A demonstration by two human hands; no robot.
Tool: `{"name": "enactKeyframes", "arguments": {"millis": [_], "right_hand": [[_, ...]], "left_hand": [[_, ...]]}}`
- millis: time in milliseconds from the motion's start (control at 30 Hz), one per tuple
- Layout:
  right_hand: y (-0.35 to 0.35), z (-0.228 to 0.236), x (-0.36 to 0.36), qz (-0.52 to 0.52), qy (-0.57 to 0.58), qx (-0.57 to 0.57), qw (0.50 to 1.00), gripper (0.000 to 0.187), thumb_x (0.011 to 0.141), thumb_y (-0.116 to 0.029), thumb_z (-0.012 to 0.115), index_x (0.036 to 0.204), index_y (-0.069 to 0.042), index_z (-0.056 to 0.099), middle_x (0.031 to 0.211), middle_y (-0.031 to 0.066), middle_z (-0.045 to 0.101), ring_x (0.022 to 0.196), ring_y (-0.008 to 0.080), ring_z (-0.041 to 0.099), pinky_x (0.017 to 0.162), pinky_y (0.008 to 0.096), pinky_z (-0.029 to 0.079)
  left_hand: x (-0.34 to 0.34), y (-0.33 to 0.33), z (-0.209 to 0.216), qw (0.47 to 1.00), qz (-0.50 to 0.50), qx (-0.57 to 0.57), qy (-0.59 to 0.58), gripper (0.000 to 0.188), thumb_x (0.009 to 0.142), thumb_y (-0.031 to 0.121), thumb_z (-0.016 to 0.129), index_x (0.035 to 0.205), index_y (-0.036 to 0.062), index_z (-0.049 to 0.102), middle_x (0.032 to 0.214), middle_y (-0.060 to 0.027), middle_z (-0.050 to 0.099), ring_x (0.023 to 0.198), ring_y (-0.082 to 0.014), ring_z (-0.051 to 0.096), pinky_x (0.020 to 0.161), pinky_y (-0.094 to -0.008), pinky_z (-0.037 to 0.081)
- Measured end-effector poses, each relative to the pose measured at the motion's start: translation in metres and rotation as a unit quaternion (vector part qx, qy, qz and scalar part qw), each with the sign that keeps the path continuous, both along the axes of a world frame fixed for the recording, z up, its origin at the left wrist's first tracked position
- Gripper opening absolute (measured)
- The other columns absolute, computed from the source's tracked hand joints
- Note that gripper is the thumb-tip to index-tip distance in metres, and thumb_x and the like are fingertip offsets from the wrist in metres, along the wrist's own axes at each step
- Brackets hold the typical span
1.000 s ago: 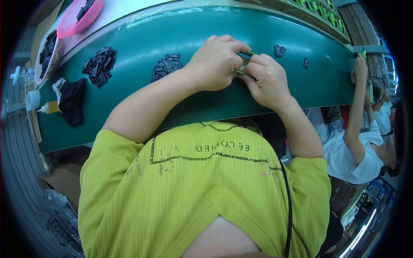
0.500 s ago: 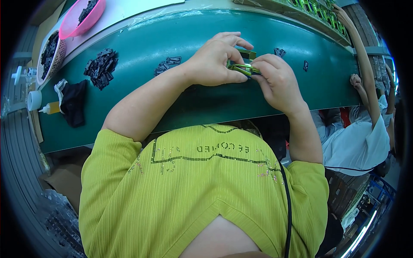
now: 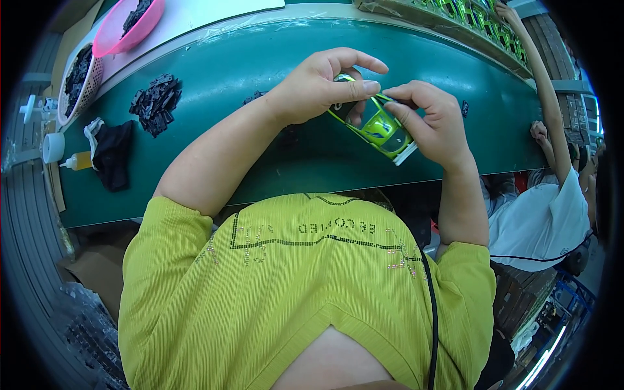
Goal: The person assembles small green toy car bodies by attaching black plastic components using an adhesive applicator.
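A glossy green toy car shell (image 3: 380, 127) with window openings and a whitish strip along its near end is held above the green table. My left hand (image 3: 315, 88) grips its far left end, thumb on top and some fingers reaching beneath. At the shell's right edge, my right hand (image 3: 434, 120) is closed in a pinch of thumb and forefinger; whether a small part sits between those fingertips is hidden. A few small black plastic pieces (image 3: 253, 97) lie beyond my left forearm, partly covered by it. Another black piece (image 3: 465, 108) rests right of my right hand.
Left on the table (image 3: 214, 71) are a heap of black pieces (image 3: 156, 105), a black cloth (image 3: 112, 155) and a bottle of yellow liquid (image 3: 78, 161). A pink bowl (image 3: 120, 40) and a white basket (image 3: 83, 84) hold more. A co-worker's arm (image 3: 545, 81) reaches toward a tray (image 3: 429, 21) of green shells.
The shell has turned from edge-on to showing its windows, its near end now lower right. Both hands have shifted with it, and my right hand has moved slightly right.
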State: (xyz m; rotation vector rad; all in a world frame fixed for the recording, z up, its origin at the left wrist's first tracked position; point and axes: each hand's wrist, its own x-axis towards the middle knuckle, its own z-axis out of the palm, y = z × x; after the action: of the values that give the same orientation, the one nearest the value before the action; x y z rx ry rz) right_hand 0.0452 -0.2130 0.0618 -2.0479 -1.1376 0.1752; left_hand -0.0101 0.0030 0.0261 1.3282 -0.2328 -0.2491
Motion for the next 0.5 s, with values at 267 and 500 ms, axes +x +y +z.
{"name": "enactKeyframes", "arguments": {"millis": [267,500], "right_hand": [[0.002,-0.001,0.012,0.008,-0.051,0.039,0.998,0.01,0.08,-0.006,0.069,0.089,-0.002,0.069,0.079,0.009,0.067,0.069,0.0185,0.064,0.063,0.0275,0.049],[0.002,-0.033,0.008,-0.044,0.215,0.153,0.964,0.016,0.083,-0.003,0.068,0.098,0.001,0.067,0.091,0.0071,0.066,0.082,0.0107,0.063,0.072,0.022,0.049]], "left_hand": [[-0.004,-0.011,0.005,0.976,-0.04,-0.135,0.164,0.039,0.094,0.018,0.057,0.127,-0.0005,0.051,0.074,-0.0039,0.06,0.063,-0.0072,0.06,0.062,-0.0229,0.05],[0.005,-0.005,-0.015,0.955,-0.024,-0.227,0.187,0.037,0.097,0.018,0.049,0.126,-0.0038,0.049,0.071,-0.0061,0.061,0.057,-0.0094,0.06,0.063,-0.0221,0.051]]}}
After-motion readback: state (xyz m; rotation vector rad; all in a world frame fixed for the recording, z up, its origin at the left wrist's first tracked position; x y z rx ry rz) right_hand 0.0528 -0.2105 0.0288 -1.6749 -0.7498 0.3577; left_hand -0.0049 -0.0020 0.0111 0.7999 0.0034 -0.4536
